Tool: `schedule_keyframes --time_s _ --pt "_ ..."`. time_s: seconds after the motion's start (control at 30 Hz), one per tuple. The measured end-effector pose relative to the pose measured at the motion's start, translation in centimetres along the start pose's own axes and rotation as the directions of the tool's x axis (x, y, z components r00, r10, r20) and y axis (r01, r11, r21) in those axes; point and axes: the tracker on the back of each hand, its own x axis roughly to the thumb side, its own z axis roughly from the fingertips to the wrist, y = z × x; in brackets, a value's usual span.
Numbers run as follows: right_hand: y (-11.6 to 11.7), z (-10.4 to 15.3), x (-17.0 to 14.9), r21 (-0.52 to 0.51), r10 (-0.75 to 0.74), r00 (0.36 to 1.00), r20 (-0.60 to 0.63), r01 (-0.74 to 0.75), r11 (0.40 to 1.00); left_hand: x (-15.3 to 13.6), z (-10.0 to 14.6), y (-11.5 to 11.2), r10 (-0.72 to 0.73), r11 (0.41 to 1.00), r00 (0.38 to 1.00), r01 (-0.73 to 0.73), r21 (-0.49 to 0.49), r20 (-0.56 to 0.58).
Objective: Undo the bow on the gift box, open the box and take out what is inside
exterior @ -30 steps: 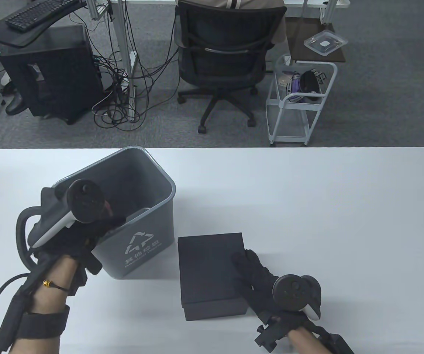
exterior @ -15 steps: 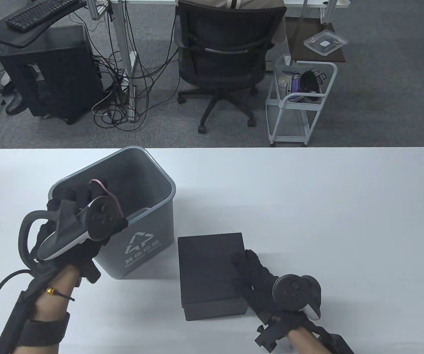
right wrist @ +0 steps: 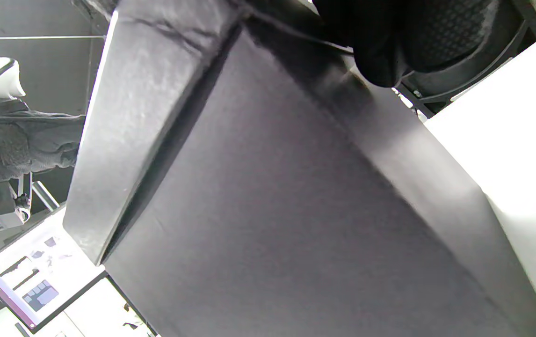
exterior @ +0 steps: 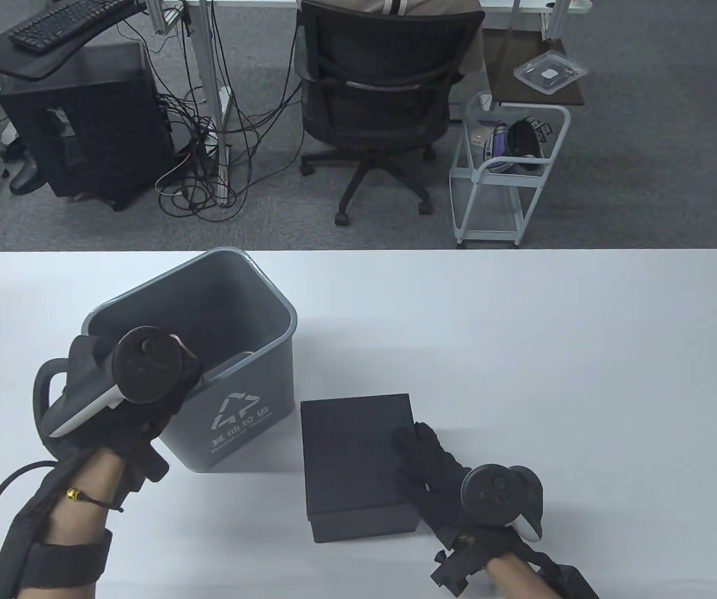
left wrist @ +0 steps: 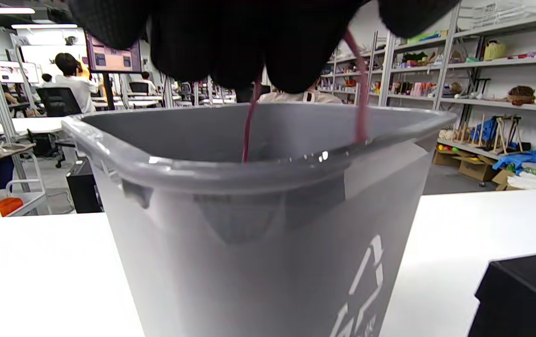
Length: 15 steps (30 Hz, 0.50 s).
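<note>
The ribbon (left wrist: pixel 360 103) was held by the left hand (exterior: pixel 127 399) above the open mouth of the grey bin (exterior: pixel 258 337), two dark red strands being seen to hang from the curled fingers (left wrist: pixel 249 42) down past the rim in the left wrist view. The bow was thus judged to be already untied, and the discarding of the ribbon to be the step in hand. The black gift box (exterior: pixel 358 465) was left closed on the table (exterior: pixel 551 349), just beside the bin, with its lid in place. It was steadied by the right hand (exterior: pixel 439 474), whose fingers were laid flat along the right edge of the lid, nothing being gripped.

For the next move, a release of the ribbon into the bin would be called for, and then a two-sided grip on the lid so that it could be lifted straight off while the base was kept down.

The table was white and smooth. Beyond it, grey carpet, a black office chair (exterior: pixel 383 93), a computer tower with tangled cables and a white wire trolley (exterior: pixel 508 181) were seen.
</note>
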Motion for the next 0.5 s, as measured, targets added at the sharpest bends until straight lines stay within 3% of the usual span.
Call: schedule_keyframes --time_s 0.27,0.4,0.5 --pt "0.0 0.0 0.0 0.000 0.000 1.000 0.000 0.000 1.000 -0.2 0.8 1.3 0.070 0.997 0.997 -0.069 0.042 -0.025" --pt "0.0 0.0 0.0 0.001 -0.005 1.000 -0.002 0.005 1.000 1.3 2.3 1.3 0.183 0.963 0.977 -0.200 0.179 0.106" --pt "0.0 0.0 -0.1 0.006 -0.023 1.000 -0.009 0.024 1.000 4.0 3.5 -0.9 0.301 0.907 0.924 -0.354 0.229 0.237"
